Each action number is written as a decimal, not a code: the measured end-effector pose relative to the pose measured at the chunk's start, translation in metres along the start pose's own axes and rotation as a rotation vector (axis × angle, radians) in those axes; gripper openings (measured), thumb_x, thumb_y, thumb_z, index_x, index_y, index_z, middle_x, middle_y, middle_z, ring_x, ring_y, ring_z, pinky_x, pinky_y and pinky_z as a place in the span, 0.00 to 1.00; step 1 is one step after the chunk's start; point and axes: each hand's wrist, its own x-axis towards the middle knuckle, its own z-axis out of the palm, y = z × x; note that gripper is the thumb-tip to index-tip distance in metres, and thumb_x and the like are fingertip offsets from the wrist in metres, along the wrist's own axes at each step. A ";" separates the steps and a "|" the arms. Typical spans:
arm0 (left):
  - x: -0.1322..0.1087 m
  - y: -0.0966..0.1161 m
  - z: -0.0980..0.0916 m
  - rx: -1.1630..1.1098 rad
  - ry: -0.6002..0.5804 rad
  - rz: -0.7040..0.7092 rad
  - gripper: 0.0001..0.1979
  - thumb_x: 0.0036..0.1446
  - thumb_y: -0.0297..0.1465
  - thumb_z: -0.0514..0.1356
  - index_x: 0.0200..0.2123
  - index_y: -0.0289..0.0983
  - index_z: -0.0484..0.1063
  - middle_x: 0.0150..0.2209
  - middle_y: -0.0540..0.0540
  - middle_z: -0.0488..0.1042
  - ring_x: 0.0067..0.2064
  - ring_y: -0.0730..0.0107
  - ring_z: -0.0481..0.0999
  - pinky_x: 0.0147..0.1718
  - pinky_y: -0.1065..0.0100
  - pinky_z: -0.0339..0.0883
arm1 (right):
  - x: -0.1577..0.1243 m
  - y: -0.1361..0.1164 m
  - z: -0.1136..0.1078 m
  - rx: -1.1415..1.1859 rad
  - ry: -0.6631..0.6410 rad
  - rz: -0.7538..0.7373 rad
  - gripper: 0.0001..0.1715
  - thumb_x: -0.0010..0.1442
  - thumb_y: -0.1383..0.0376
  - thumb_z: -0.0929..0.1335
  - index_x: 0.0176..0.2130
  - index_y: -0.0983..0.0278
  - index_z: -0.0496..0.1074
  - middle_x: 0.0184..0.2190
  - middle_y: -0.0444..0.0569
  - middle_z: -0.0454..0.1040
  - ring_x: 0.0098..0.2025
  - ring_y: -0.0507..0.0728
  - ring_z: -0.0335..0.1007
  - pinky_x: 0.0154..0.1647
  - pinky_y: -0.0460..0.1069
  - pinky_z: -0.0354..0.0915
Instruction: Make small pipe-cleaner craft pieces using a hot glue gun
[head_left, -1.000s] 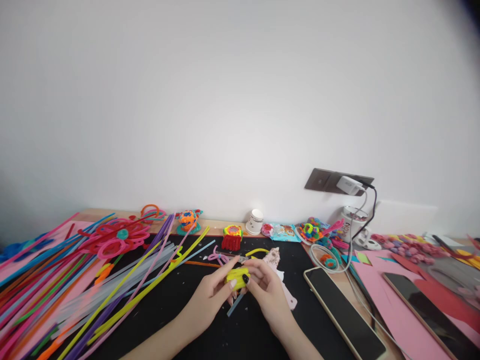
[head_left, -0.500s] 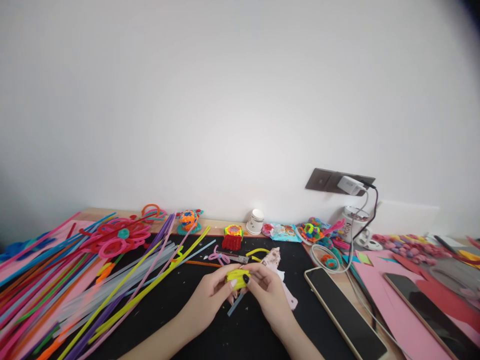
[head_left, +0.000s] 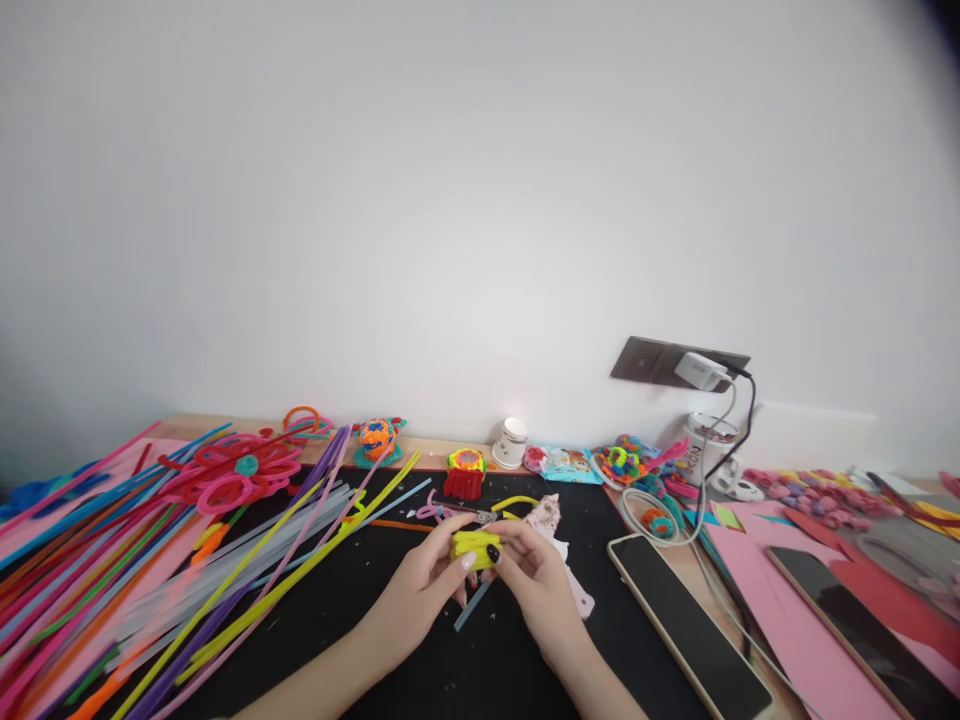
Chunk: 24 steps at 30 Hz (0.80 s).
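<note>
Both hands meet over the black mat (head_left: pixel 375 600), near its middle, and pinch a small yellow bundle (head_left: pixel 474 548) between them. The bundle is a fuzzy yellow pipe cleaner wound into several flat loops stacked side by side, bright and short, about as wide as the fingers gripping it. The left hand (head_left: pixel 421 590) has its thumb and fingers closed on the bundle's left end. The right hand (head_left: pixel 536 580) has its fingers closed on the right end, a dark-painted thumbnail pressed against the yellow. The bundle is held just above the mat, not resting on it. A pale blue stick (head_left: pixel 471 606) lies on the mat under the hands. Long pipe cleaners (head_left: pixel 187 560) in many colours fan out to the left. A phone (head_left: pixel 686 625) lies to the right of the mat.
</note>
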 end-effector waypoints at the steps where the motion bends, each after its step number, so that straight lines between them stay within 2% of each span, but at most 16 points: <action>1: 0.001 -0.002 0.000 -0.004 -0.002 0.004 0.23 0.60 0.38 0.53 0.57 0.37 0.59 0.31 0.50 0.71 0.30 0.69 0.71 0.33 0.68 0.66 | 0.000 0.000 0.000 0.002 -0.006 -0.006 0.11 0.52 0.64 0.72 0.39 0.60 0.74 0.35 0.48 0.76 0.36 0.57 0.73 0.34 0.49 0.68; 5: 0.003 -0.003 -0.001 -0.008 0.004 0.028 0.18 0.60 0.37 0.54 0.52 0.37 0.62 0.34 0.49 0.71 0.30 0.71 0.70 0.33 0.68 0.66 | -0.001 0.000 -0.001 0.003 -0.025 -0.019 0.12 0.53 0.64 0.72 0.40 0.59 0.74 0.36 0.47 0.76 0.39 0.57 0.72 0.40 0.50 0.68; 16: 0.003 0.000 -0.003 -0.015 0.025 0.045 0.15 0.60 0.36 0.55 0.50 0.38 0.63 0.36 0.48 0.72 0.31 0.71 0.71 0.33 0.68 0.66 | 0.002 0.004 -0.003 -0.006 0.008 -0.001 0.15 0.51 0.64 0.73 0.41 0.60 0.73 0.33 0.46 0.75 0.34 0.55 0.71 0.35 0.48 0.67; 24: 0.003 0.001 -0.002 -0.033 0.013 0.034 0.13 0.60 0.36 0.55 0.46 0.38 0.64 0.31 0.51 0.69 0.30 0.72 0.70 0.32 0.69 0.66 | 0.002 0.008 -0.004 0.008 0.009 0.015 0.15 0.51 0.63 0.74 0.40 0.61 0.74 0.34 0.48 0.77 0.33 0.55 0.73 0.34 0.49 0.68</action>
